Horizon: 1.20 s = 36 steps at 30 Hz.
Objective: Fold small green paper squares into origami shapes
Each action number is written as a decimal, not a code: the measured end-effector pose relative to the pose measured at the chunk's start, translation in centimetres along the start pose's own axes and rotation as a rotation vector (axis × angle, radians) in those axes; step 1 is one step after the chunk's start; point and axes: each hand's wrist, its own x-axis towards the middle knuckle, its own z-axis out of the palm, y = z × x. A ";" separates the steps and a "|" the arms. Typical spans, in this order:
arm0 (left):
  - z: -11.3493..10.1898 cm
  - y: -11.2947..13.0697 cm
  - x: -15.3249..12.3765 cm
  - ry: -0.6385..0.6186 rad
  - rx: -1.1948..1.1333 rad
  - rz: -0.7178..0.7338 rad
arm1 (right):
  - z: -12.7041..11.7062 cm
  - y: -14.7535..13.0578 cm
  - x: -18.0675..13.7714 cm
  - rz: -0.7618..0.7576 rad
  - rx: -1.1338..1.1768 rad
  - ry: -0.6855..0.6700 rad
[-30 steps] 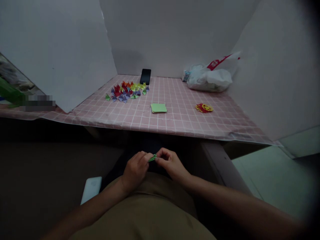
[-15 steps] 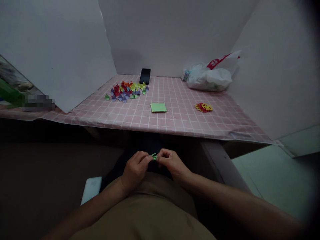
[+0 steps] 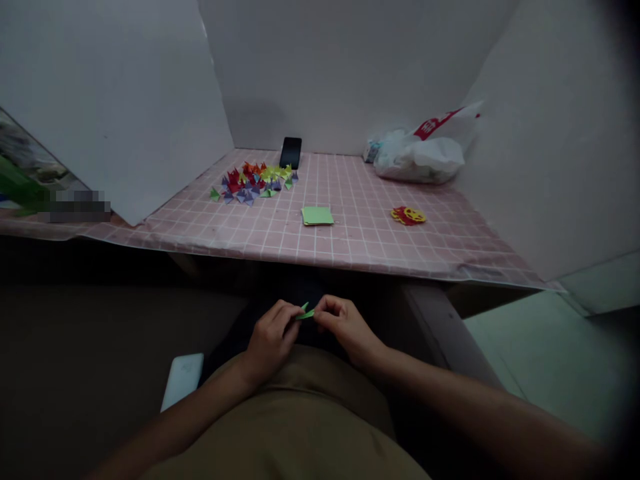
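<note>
Above my lap, just in front of the table edge, a small folded green paper [image 3: 306, 315] is stretched between both hands. My left hand [image 3: 271, 337] pinches its left end, the fingers closed over part of it. My right hand [image 3: 345, 327] grips the right tip between thumb and index finger. Two narrow green points show between the hands; the rest of the paper is hidden by my fingers. On the table beyond lies a stack of green paper sheets [image 3: 317, 215], and to its left stand several folded paper cranes [image 3: 250, 183] in red, orange, yellow, purple and green.
A pink checked tablecloth [image 3: 360, 233] covers the table. A black phone [image 3: 291, 153] leans at the back, near a white plastic bag [image 3: 420, 160]. Red and yellow cut-out shapes [image 3: 408, 215] lie at right. A white power bank-like block [image 3: 183, 380] rests beside me.
My left fingers have shifted on the folded green paper, so more of it shows between the hands. My right hand keeps its pinch almost in place.
</note>
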 end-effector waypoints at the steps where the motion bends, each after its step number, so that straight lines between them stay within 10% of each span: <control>1: 0.0 0.0 0.0 -0.002 -0.040 -0.045 | -0.1 -0.1 0.0 -0.020 -0.025 0.004; 9: -0.2 0.0 0.2 -0.047 -0.296 -0.333 | -0.5 -0.6 0.0 -0.430 -0.292 -0.088; 20: -0.1 -0.3 0.0 -0.091 -0.502 -0.490 | -1.6 -0.3 0.6 -0.607 -0.569 -0.198; 36: -0.5 0.0 0.5 -0.085 -0.872 -0.699 | -1.5 -0.3 0.9 -0.211 -0.263 -0.119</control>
